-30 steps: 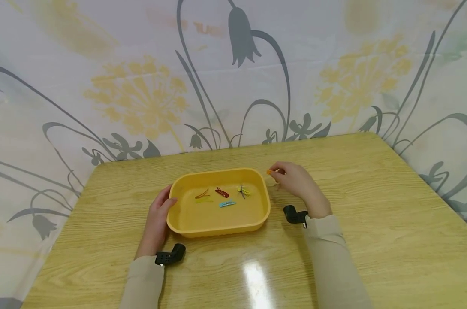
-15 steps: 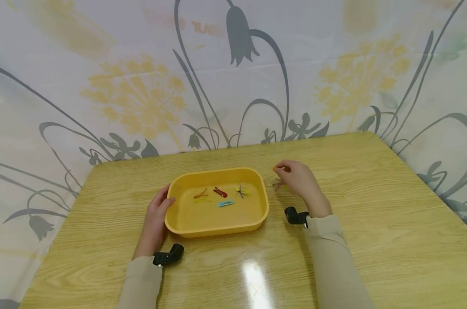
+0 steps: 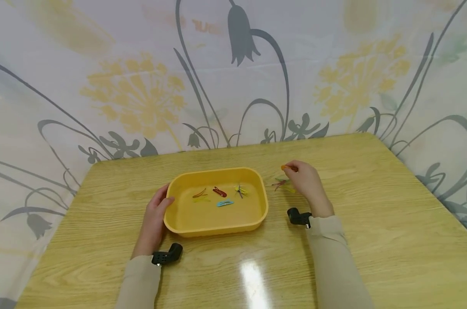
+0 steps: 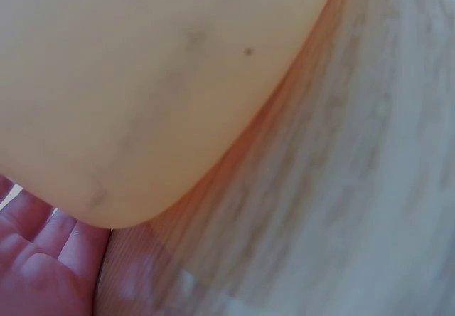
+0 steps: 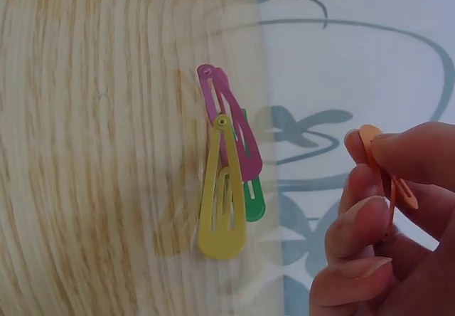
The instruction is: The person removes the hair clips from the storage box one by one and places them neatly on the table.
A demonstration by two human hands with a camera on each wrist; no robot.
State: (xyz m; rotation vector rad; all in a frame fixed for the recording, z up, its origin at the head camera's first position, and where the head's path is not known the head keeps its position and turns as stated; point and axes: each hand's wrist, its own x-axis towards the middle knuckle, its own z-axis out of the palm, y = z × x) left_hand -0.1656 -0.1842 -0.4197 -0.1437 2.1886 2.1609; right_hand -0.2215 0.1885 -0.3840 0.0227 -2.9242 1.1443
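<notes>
My left hand [image 3: 154, 219] grips the left end of a yellow plastic tray [image 3: 218, 232], thumb over the rim and the other fingers outside. To the right of the tray, my right hand [image 3: 307, 182] pinches an orange snap hair clip [image 5: 370, 138] between thumb and fingertips, above the table. Below and left of this hand, a small heap of hair clips lies on the wood: a yellow one [image 5: 222, 241] on top, a magenta one [image 5: 245, 145] and a green one [image 5: 255, 203] beneath.
Inside the tray lie several hair clips: a red one [image 3: 219, 192], a blue one [image 3: 225, 203], an orange one [image 3: 199, 193], a yellow-green one [image 3: 201, 200], and a yellow one [image 3: 243, 191] crossed by a dark one. A flower-patterned cloth [image 3: 218, 86] hangs behind the table [image 3: 372, 206].
My right hand has moved right, away from the tray's edge, with the orange hair clip still pinched, uncovering the heap on the table. My left hand stays on the tray.
</notes>
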